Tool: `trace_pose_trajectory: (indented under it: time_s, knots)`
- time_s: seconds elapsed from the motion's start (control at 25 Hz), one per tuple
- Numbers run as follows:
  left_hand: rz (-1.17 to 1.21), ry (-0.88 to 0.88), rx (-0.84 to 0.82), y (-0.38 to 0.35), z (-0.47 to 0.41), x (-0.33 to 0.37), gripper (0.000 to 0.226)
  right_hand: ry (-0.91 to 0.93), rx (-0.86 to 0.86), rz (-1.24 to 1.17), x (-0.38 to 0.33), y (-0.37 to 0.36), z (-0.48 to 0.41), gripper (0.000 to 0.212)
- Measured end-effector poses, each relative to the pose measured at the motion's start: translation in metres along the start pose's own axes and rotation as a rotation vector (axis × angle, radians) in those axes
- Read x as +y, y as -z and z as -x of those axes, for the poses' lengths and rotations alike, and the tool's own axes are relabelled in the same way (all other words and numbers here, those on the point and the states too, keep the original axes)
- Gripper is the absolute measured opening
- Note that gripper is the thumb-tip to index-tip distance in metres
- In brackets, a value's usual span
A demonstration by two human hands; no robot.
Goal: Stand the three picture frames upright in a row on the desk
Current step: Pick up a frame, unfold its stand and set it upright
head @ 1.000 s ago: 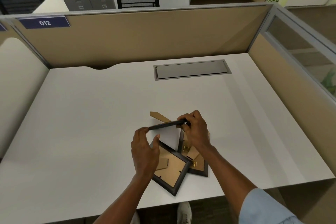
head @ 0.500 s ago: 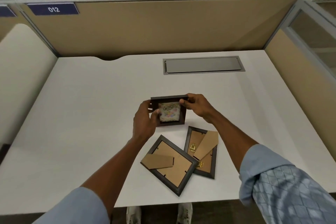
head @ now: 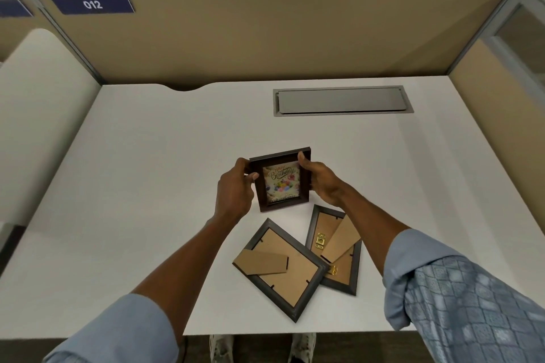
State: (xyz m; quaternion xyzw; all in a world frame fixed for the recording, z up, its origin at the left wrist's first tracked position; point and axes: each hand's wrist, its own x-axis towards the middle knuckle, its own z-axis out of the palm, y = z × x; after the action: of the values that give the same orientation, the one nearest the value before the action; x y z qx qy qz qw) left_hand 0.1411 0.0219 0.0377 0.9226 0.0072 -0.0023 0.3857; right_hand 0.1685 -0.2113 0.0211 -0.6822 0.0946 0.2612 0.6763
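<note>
A small dark brown picture frame (head: pixel 282 183) with a birthday card in it is held upright over the middle of the white desk (head: pixel 147 171), its picture facing me. My left hand (head: pixel 234 190) grips its left edge and my right hand (head: pixel 320 181) grips its right edge. Whether its bottom touches the desk I cannot tell. Two grey frames lie face down near the front edge: the left grey frame (head: pixel 280 270) with its cardboard stand folded flat, and the right grey frame (head: pixel 336 247), whose near corner is overlapped by the left one.
A grey metal cable hatch (head: pixel 342 100) is set into the desk at the back right. Tan partition walls (head: pixel 250 35) close the back and right side, and a cream panel (head: pixel 38 115) stands at the left. A curved cut-out (head: pixel 184 87) notches the back edge.
The brown frame was lifted off the two grey frames, turned to face me and carried a little away from me. Both hands stayed on it. The grey frames have not moved.
</note>
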Motion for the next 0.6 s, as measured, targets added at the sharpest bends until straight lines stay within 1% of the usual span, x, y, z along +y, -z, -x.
trace_pose_trajectory:
  time_s: [0.24,0.4,0.6]
  knots:
    - [-0.014,-0.005,0.014,0.007,-0.004,-0.004,0.018,-0.002,0.038,-0.072,-0.002,-0.014,-0.002,0.064]
    - [-0.007,0.002,0.048,0.019,-0.009,-0.013,0.019,-0.008,0.049,-0.109,-0.004,-0.029,-0.015,0.054]
    - [0.04,0.052,0.093,0.039,-0.017,-0.031,0.021,-0.01,0.039,-0.101,-0.015,-0.053,-0.034,0.06]
